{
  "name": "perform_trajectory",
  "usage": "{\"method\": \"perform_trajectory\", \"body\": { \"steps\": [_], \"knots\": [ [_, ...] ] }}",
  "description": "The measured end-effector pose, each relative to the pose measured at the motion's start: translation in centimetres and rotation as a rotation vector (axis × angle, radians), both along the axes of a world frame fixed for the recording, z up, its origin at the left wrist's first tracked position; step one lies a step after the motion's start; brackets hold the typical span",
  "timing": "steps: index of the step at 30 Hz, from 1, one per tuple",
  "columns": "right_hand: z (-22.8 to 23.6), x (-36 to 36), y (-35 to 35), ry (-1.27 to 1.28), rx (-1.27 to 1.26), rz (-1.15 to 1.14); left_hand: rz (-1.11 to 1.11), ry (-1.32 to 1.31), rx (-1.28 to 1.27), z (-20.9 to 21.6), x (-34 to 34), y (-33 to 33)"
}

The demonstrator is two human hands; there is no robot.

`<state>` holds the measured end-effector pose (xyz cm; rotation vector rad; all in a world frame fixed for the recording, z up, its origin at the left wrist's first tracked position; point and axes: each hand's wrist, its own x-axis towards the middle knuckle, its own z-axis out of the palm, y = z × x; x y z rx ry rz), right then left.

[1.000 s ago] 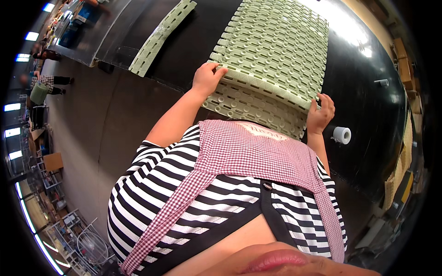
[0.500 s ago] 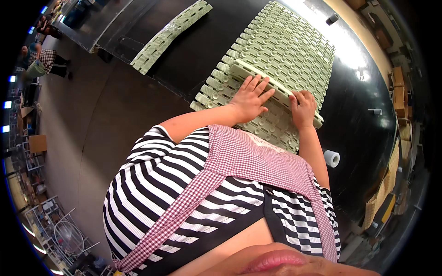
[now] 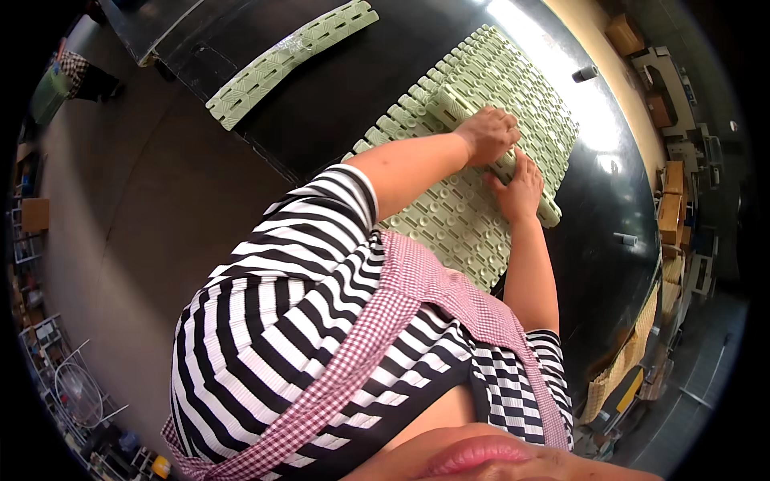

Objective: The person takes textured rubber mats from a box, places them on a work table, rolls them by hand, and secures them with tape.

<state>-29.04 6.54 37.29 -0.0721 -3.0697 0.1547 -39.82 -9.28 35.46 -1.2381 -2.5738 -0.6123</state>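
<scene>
The green mat (image 3: 445, 210) lay slantwise on the black table (image 3: 597, 280), knobs and slots facing up, with a narrow roll (image 3: 451, 108) of the same green stuff lying across it. The person's 2 hands were close together on that roll — the left hand (image 3: 487, 136) over its top, fingers bent down, though whether they pinched it could not be told. The right hand (image 3: 521, 191) was just beside it, fingers laid up against the roll, thumb spread away from them. A separate green strip (image 3: 290, 61) lay well apart to the left; 2 small grey cylinders (image 3: 626, 239) were to the right.
</scene>
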Motion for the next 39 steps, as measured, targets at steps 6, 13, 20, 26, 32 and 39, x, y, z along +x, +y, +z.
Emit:
{"method": "perform_trajectory", "body": {
  "steps": [6,13,20,26,32,39],
  "knots": [
    [2.4,-4.4,1.1,0.108,-0.15,0.071,0.048,0.117,-0.131,-2.0,0.6,-0.6],
    [0.3,-4.4,3.4,0.169,0.015,0.054,0.026,-0.055,-0.398,1.7,-2.7,1.4],
    [1.7,4.2,0.8,0.165,-0.034,0.212,-0.061,-0.003,-0.247,1.2,6.5,-3.2],
    [2.2,14.9,-2.4,0.129,-0.134,0.195,-0.191,0.053,-0.102,-0.9,14.8,-9.5],
    [0.8,20.9,6.5,-0.035,-0.34,-0.201,0.257,-0.239,-0.157,3.5,15.2,-15.0],
    [-2.6,23.7,3.4,0.266,-1.645,-0.528,0.398,-0.773,0.573,2.2,17.6,-17.8]
  ]
}}
